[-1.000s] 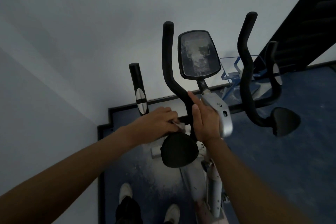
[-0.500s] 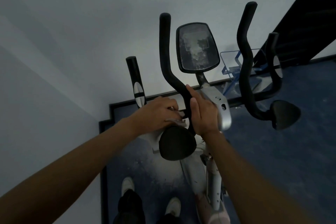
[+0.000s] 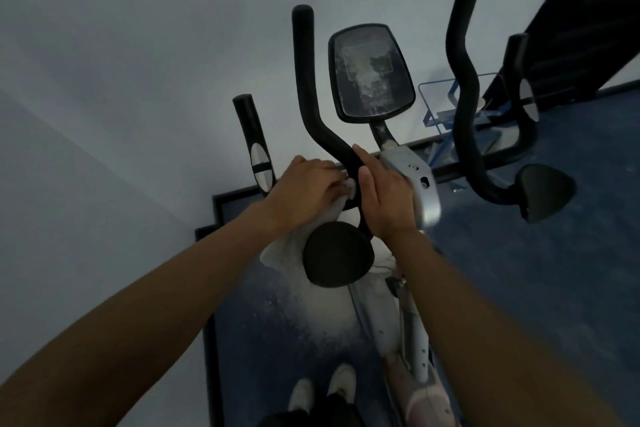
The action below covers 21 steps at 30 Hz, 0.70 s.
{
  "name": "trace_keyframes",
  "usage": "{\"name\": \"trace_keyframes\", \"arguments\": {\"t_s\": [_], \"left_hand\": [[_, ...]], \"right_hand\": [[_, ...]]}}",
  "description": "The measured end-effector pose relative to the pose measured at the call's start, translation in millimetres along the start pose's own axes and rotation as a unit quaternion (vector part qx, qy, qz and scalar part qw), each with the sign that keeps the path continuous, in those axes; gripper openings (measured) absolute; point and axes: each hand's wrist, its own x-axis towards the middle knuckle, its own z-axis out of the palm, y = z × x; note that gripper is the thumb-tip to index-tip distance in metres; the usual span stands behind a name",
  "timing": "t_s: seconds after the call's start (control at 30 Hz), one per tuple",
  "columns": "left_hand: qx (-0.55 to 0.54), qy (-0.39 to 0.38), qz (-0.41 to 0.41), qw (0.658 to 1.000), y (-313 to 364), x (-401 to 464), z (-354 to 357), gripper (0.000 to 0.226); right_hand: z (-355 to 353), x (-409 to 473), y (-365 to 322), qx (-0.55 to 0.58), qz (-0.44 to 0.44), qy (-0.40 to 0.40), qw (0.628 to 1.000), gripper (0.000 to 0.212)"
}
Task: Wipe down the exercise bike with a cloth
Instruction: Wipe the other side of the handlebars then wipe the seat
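I judge I am mid-wipe on the exercise bike (image 3: 408,305), working the lower bend of the left curved handlebar (image 3: 313,114), where it drops toward the round black pad (image 3: 337,255). The bike stands on the blue floor (image 3: 536,288) close to the pale wall (image 3: 138,80), directly below me.

My left hand (image 3: 304,194) has its fingers curled over a pale cloth (image 3: 341,203), bunched and pressed against the left side of that bar; only a small fold of cloth shows past the knuckles, so I cannot tell how much is held. My right hand (image 3: 384,198) lies on the other side of the same bar, fingers straight and close together, thumb along the tube, and seems to steady it rather than clasp it. Its outer edge lies against the silver stem housing (image 3: 419,187).

The next move, I think, calls for sliding the cloth along the bar while the flat hand braces it. The console screen (image 3: 372,74) looks smeared and dusty and probably still needs wiping, as does the right handlebar (image 3: 464,80).
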Motion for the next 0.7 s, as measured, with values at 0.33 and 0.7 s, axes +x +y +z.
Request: {"name": "trace_keyframes", "arguments": {"t_s": [0.33, 0.7], "left_hand": [[-0.009, 0.085, 0.122, 0.989, -57, -86, -24, 0.034], [-0.315, 0.097, -0.067, 0.942, -3, -176, -58, 0.029]], "right_hand": [[-12, -58, -15, 0.155, 0.087, 0.042, 0.983, 0.037], [-28, -212, -103, 0.215, 0.176, 0.163, 0.947, 0.031]]}}
